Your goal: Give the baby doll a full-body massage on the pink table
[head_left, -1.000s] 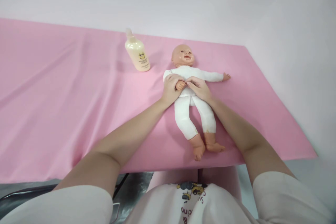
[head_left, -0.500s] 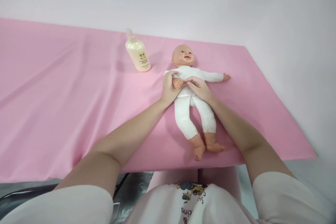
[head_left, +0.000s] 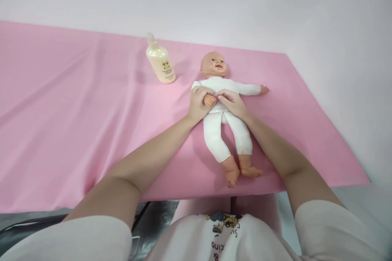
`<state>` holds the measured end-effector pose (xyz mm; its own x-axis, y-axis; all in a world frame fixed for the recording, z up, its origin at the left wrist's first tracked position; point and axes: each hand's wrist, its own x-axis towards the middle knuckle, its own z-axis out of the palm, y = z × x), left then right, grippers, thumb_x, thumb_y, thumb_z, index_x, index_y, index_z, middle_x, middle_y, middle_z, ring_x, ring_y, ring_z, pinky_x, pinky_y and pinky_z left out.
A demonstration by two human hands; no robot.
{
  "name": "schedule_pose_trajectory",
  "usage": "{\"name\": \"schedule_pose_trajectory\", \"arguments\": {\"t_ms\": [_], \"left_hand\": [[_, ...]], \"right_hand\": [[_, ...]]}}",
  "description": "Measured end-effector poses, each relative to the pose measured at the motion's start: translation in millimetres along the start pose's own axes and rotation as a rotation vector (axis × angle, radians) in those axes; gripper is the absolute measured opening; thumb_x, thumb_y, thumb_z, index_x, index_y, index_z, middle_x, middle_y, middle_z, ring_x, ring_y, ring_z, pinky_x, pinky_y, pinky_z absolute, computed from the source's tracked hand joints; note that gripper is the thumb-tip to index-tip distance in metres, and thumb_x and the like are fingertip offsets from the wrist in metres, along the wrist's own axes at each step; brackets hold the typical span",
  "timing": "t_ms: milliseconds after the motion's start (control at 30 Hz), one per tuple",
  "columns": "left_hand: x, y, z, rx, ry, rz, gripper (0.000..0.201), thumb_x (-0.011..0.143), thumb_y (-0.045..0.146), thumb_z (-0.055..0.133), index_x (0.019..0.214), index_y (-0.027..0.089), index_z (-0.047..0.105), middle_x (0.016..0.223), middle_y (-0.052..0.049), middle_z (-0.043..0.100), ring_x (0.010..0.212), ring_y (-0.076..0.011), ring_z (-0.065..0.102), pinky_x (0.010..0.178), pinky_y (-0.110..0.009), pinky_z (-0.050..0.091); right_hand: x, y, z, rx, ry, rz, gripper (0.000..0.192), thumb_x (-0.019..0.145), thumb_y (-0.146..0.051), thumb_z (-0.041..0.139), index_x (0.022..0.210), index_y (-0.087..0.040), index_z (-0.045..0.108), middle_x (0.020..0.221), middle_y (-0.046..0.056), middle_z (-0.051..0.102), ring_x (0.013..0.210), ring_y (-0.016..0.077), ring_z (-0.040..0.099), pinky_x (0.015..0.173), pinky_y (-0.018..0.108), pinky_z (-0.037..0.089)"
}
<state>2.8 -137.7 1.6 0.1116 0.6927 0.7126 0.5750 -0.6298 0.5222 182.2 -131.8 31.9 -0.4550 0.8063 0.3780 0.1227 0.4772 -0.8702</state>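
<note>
A baby doll (head_left: 220, 85) with a white cloth body and bare plastic head, hands and feet lies on its back, its head away from me. My left hand (head_left: 197, 105) is wrapped round the doll's arm on the left, close to the wrist. Out of that grip pokes the doll's small hand (head_left: 209, 100), palm side hidden. From the right, my right hand (head_left: 234, 104) rests over the doll's belly. Its fingertips are closed at the edge of the doll's hand and appear to pinch it.
A pink cloth (head_left: 76, 110) with some creases covers the table. Left of the doll's head stands a pump bottle (head_left: 161, 64) of pale yellow liquid. A white wall (head_left: 196, 4) rises behind the table, and a dark chair (head_left: 33, 224) is partly visible at lower left.
My left fingers have curled further over the doll's wrist, and its small hand has shifted slightly right and towards me. My right hand has barely moved.
</note>
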Motion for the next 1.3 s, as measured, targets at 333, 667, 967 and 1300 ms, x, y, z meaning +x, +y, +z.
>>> {"name": "schedule_pose_trajectory", "arguments": {"t_ms": [333,667,967,1300], "left_hand": [[-0.9,1.1,1.0,0.064,-0.051,0.073,0.047,0.084,0.072,0.059,0.079,0.025,0.058,0.084,-0.005,0.07,0.092,-0.0262,0.061,0.093,-0.048,0.042],[-2.0,-0.6,1.5,0.082,-0.048,0.076,0.051,0.084,0.076,0.054,0.08,0.025,0.058,0.083,-0.006,0.068,0.09,-0.0261,0.06,0.091,-0.047,0.042],[-3.2,-2.2,2.5,0.079,0.016,0.14,0.056,0.088,0.078,0.043,0.084,0.024,0.059,0.083,-0.006,0.069,0.089,-0.0253,0.06,0.09,-0.045,0.042],[-2.6,-2.8,4.7,0.115,-0.006,0.07,0.054,0.088,0.075,0.046,0.081,0.024,0.06,0.085,-0.007,0.069,0.091,-0.026,0.059,0.093,-0.046,0.041]], "right_hand": [[0.5,3.2,0.0,0.026,-0.02,0.013,0.034,0.079,-0.054,0.072,0.081,-0.021,0.065,0.078,0.0,0.065,0.073,0.0148,0.058,0.072,0.029,0.048],[-0.1,-1.3,-0.8,0.021,-0.043,0.005,0.031,0.073,-0.047,0.079,0.082,-0.02,0.065,0.08,0.0,0.065,0.077,0.0147,0.058,0.075,0.03,0.05],[-0.6,-2.3,0.3,0.001,-0.034,0.002,0.028,0.075,-0.044,0.076,0.083,-0.02,0.064,0.08,-0.001,0.063,0.075,0.0143,0.056,0.075,0.03,0.047],[0.1,-5.6,3.0,0.006,0.013,0.021,0.023,0.077,-0.04,0.073,0.079,-0.02,0.062,0.076,-0.001,0.062,0.071,0.0132,0.053,0.07,0.029,0.045]]}}
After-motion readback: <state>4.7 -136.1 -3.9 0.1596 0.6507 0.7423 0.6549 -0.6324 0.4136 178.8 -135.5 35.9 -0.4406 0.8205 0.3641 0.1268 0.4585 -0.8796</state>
